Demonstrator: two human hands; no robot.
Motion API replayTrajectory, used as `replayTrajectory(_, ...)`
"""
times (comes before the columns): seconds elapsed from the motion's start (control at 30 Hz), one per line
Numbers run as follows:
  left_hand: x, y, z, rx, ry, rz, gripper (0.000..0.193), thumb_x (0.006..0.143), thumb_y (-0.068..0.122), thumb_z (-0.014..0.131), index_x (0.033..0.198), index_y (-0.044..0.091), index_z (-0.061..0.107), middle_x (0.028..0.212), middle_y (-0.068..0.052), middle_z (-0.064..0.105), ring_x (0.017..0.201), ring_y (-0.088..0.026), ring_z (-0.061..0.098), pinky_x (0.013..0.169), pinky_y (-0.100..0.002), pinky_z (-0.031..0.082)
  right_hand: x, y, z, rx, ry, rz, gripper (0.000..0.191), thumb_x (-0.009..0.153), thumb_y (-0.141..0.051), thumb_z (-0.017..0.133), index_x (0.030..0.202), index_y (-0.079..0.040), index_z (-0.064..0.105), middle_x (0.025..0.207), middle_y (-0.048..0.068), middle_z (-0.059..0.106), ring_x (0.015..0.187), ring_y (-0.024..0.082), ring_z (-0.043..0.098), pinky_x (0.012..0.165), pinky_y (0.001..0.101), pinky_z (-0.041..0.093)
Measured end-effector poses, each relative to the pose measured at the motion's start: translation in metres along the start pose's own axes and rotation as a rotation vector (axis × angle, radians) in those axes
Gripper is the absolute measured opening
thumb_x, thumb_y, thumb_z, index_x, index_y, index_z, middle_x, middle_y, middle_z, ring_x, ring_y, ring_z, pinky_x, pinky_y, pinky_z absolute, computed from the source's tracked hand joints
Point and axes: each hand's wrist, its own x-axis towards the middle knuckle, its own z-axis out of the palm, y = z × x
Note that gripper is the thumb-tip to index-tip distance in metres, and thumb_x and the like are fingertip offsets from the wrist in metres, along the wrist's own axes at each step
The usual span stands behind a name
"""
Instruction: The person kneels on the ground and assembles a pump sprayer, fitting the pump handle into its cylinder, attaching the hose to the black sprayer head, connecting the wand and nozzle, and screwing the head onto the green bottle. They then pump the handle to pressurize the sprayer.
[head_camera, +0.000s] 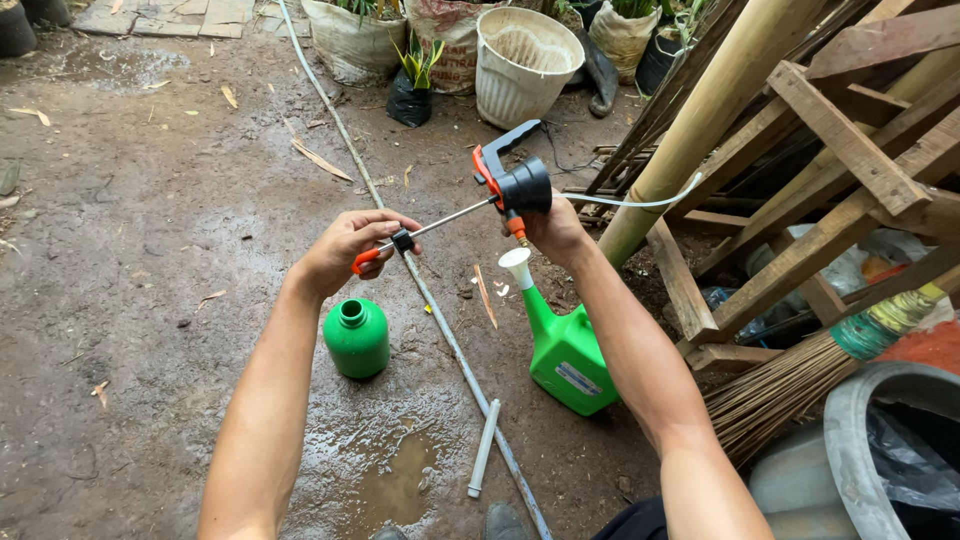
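From the head camera, the person's right hand (555, 228) is curled closed around the black pump head of a sprayer (520, 185), gripping it from below, with the orange-and-black trigger handle sticking up and away above the knuckles. A thin metal wand (450, 217) runs from that head toward the left hand (345, 250), whose fingers are pinched together around the orange nozzle tip (368, 260) and the small black collar beside it. The whole assembly is held in the air, roughly level, above wet muddy ground (150, 220). A clear tube (640, 202) trails from the head to the right.

Below the left hand stands an open green bottle (356, 338), upright. Beneath the right hand sits a green watering jug (565, 350) with a white spout. A grey pipe (440, 320) lies across the ground between them, and a broom (800, 385) rests at right by stacked timber (840, 160).
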Motion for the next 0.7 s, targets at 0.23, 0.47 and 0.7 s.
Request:
replayTrajectory(0.23, 0.002, -0.001, 0.004, 0.021, 0.034, 0.004, 0.032, 0.098, 0.021, 0.060, 0.122, 0.001, 0.070, 0.096, -0.011, 0.076, 0.049, -0.003, 0.042, 0.042, -0.022, 0.035, 0.001, 0.009, 0.006, -0.084, -0.030, 0.003, 0.027, 0.105, -0.023, 0.052, 0.121, -0.004, 0.063, 0.103, 0.009, 0.071, 0.086, 0.019, 0.069, 0.076, 0.0404, 0.058)
replayTrajectory(0.47, 0.007, -0.004, 0.004, -0.032, 0.036, 0.048, 0.031, 0.100, 0.022, 0.059, 0.118, 0.000, 0.070, 0.095, -0.013, 0.076, 0.047, -0.003, 0.041, 0.042, -0.021, 0.033, 0.004, 0.017, 0.023, -0.060, 0.057, 0.017, 0.028, 0.103, -0.028, 0.046, 0.121, -0.013, 0.062, 0.105, 0.004, 0.070, 0.092, 0.020, 0.067, 0.082, 0.0423, 0.055)
replayTrajectory(0.7, 0.013, -0.006, 0.010, -0.043, 0.013, 0.105, 0.028, 0.098, 0.022, 0.063, 0.118, 0.002, 0.065, 0.098, -0.016, 0.076, 0.052, -0.004, 0.045, 0.047, -0.023, 0.039, 0.008, 0.029, 0.033, 0.039, 0.096, 0.172, 0.088, 0.095, -0.081, 0.020, 0.112, -0.009, 0.068, 0.102, 0.009, 0.072, 0.094, 0.022, 0.066, 0.089, 0.0481, 0.054)
